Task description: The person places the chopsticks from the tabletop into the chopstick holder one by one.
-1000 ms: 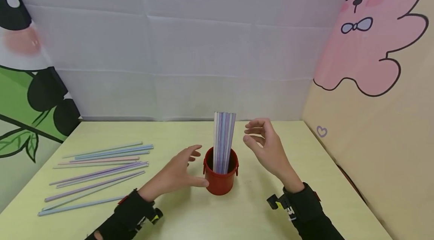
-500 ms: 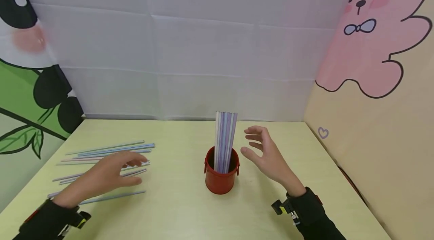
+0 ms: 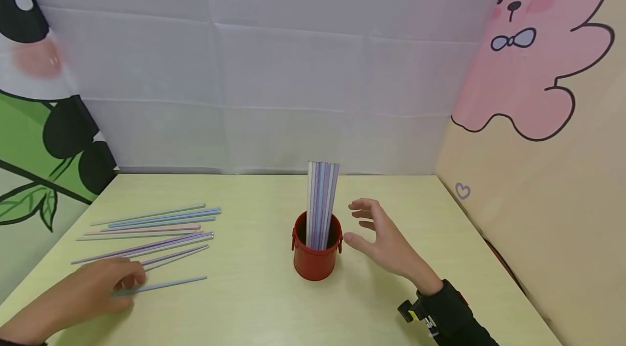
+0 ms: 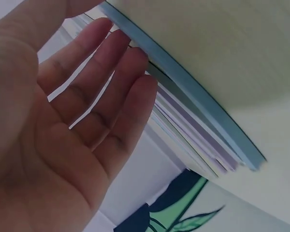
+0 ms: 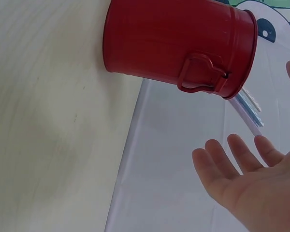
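My left hand (image 3: pixel 100 289) is low over the near left of the table, fingers and thumb on either side of a blue straw (image 3: pixel 171 284). In the left wrist view, its fingertips (image 4: pixel 141 55) lie right along that blue straw (image 4: pixel 193 94), fairly straight and slightly bent. My right hand (image 3: pixel 386 245) hovers beside a small red bucket (image 3: pixel 315 264), fingers apart and loosely bent, holding nothing. Upright in the bucket stands a bundle of white, blue and purple straws (image 3: pixel 321 205). The right wrist view shows the bucket's side handle (image 5: pixel 198 72) above the fingers.
Several more straws, green and blue (image 3: pixel 166 220), pink (image 3: pixel 151 230) and purple (image 3: pixel 142 245), lie in rows on the left of the pale table (image 3: pixel 264 313). A white cloth backdrop (image 3: pixel 288 74) rises behind, and a wall with a pink bear (image 3: pixel 533 63) stands right.
My left hand has moved from beside the bucket, left and down to the nearest blue straw. My right hand has come slightly lower and closer to the bucket's side.
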### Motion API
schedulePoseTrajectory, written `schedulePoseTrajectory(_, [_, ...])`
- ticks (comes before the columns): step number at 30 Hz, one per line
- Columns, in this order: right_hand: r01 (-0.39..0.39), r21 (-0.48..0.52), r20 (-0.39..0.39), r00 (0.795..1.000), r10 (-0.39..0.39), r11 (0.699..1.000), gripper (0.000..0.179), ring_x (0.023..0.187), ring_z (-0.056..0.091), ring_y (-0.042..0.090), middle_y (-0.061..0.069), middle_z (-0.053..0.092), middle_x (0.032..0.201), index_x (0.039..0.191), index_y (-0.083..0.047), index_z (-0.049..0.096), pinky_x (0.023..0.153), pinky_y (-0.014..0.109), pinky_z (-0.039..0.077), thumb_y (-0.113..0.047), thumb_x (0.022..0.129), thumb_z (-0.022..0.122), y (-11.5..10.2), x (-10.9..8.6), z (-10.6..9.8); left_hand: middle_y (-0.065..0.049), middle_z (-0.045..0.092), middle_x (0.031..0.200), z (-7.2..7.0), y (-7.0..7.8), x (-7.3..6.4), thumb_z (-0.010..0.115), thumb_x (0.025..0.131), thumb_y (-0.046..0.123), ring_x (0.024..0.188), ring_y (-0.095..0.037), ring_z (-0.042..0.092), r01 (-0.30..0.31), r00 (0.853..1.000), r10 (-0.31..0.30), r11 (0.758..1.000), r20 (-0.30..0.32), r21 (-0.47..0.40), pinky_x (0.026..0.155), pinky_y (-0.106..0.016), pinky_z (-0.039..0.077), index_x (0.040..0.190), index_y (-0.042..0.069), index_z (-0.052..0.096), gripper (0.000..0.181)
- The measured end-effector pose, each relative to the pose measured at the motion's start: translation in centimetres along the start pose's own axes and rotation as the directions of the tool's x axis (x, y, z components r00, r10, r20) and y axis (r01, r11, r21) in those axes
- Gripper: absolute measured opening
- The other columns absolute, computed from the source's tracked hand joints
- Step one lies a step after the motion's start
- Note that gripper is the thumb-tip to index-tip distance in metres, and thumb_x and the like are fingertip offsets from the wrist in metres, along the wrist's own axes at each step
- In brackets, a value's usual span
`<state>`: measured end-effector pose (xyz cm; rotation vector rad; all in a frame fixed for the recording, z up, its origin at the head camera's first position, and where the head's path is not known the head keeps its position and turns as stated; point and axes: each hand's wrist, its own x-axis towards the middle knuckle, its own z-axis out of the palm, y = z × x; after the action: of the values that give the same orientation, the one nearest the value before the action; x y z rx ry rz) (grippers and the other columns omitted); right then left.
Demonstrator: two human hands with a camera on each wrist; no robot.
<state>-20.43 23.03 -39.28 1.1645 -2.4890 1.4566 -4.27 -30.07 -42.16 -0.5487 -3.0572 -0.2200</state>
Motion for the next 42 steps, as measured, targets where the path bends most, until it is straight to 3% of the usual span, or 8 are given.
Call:
schedulePoseTrajectory(4, [-0.063, -0.053, 0.052, 0.996, 0.066, 0.997, 0.06, 0.116, 0.048, 0.013, -0.006, 0.047, 0.127, 0.131, -0.013, 0.04, 0.097, 0.042, 0.044, -0.041, 0.087, 0.069, 0.1, -1.1, -0.1, 0.02, 0.041, 0.073, 0.1, -1.0, -1.0, 0.081, 0.062, 0.02, 0.067, 0.0, 0.038, 0.031, 0.999, -0.03, 0.998, -0.016, 0.062, 0.057, -0.024, 0.038, 0.084, 0.028, 0.056, 0.034])
schedulePoseTrajectory(10, [-0.161, -0.116, 0.202, 0.962, 0.182, 0.98, 0.059, 0.111, 0.051, 0.019, -0.006, 0.048, 0.12, 0.126, -0.016, 0.043, 0.093, 0.042, 0.046, -0.045, 0.083, 0.072, 0.7, -2.7, -0.3, 0.022, 0.035, 0.067, 0.3, -2.2, -1.7, 0.08, 0.055, 0.014, 0.063, 0.003, 0.032, -0.032, 0.994, 0.042, 0.994, -0.104, 0.101, 0.053, -0.023, 0.03, 0.076, 0.031, 0.048, 0.042])
schedulePoseTrajectory(13, [-0.16, -0.126, 0.237, 0.954, 0.186, 0.979, 0.057, 0.111, 0.051, 0.023, -0.006, 0.048, 0.12, 0.124, -0.017, 0.043, 0.093, 0.043, 0.047, -0.044, 0.083, 0.073, 1.0, -3.2, -0.3, 0.022, 0.035, 0.066, 0.4, -2.6, -1.7, 0.078, 0.057, 0.013, 0.061, 0.003, 0.032, -0.031, 0.997, 0.036, 0.997, -0.066, 0.07, 0.052, -0.022, 0.03, 0.074, 0.031, 0.047, 0.041])
schedulePoseTrajectory(17, [-0.12, -0.13, 0.24, 0.959, 0.149, 0.984, 0.052, 0.111, 0.051, 0.023, -0.007, 0.048, 0.12, 0.122, -0.021, 0.044, 0.092, 0.042, 0.047, -0.042, 0.083, 0.073, 1.2, -3.5, -0.4, 0.022, 0.036, 0.065, 0.5, -2.8, -1.4, 0.077, 0.058, 0.01, 0.06, 0.004, 0.032, -0.072, 0.997, 0.072, 0.997, -0.018, 0.012, 0.051, -0.021, 0.029, 0.073, 0.03, 0.046, 0.04])
schedulePoseTrajectory(21, [-0.075, -0.154, 0.23, 0.967, 0.109, 0.985, 0.05, 0.111, 0.05, 0.014, -0.01, 0.048, 0.119, 0.121, -0.023, 0.044, 0.09, 0.041, 0.049, -0.04, 0.084, 0.073, 0.9, -3.6, -0.6, 0.024, 0.035, 0.066, 0.5, -2.2, -0.9, 0.079, 0.058, 0.011, 0.06, 0.005, 0.033, -0.144, 0.989, 0.144, 0.99, -0.039, -0.01, 0.05, -0.02, 0.028, 0.074, 0.031, 0.046, 0.041])
schedulePoseTrajectory(26, [-0.026, -0.192, 0.203, 0.977, 0.065, 0.981, 0.048, 0.109, 0.049, 0.006, -0.014, 0.049, 0.117, 0.12, -0.025, 0.045, 0.088, 0.036, 0.049, -0.038, 0.084, 0.073, 0.1, -3.5, -1.0, 0.024, 0.035, 0.066, -0.1, 0.5, 0.3, 0.08, 0.06, 0.014, 0.06, 0.005, 0.035, -0.165, 0.984, 0.165, 0.986, -0.068, 0.007, 0.05, -0.02, 0.03, 0.076, 0.032, 0.047, 0.041])
schedulePoseTrajectory(33, [0.057, -0.216, 0.194, 0.981, -0.014, 0.975, 0.042, 0.106, 0.049, 0.006, -0.016, 0.05, 0.113, 0.118, -0.026, 0.047, 0.086, 0.031, 0.049, -0.036, 0.085, 0.072, -1.8, -2.8, -1.0, 0.023, 0.041, 0.069, -1.6, 5.5, 3.5, 0.076, 0.064, 0.012, 0.06, 0.004, 0.04, -0.211, 0.976, 0.208, 0.977, -0.066, -0.042, 0.051, -0.018, 0.036, 0.078, 0.033, 0.05, 0.037])
schedulePoseTrajectory(42, [0.225, -0.251, 0.206, 0.963, -0.175, 0.941, 0.033, 0.098, 0.05, 0.005, -0.01, 0.054, 0.107, 0.115, -0.026, 0.054, 0.084, 0.028, 0.049, -0.025, 0.086, 0.071, -5.5, -1.1, 0.2, 0.02, 0.044, 0.071, -3.6, 12.1, 8.3, 0.071, 0.072, 0.012, 0.061, 0.0, 0.041, -0.26, 0.966, 0.259, 0.964, -0.02, -0.064, 0.053, -0.019, 0.041, 0.079, 0.029, 0.054, 0.025])
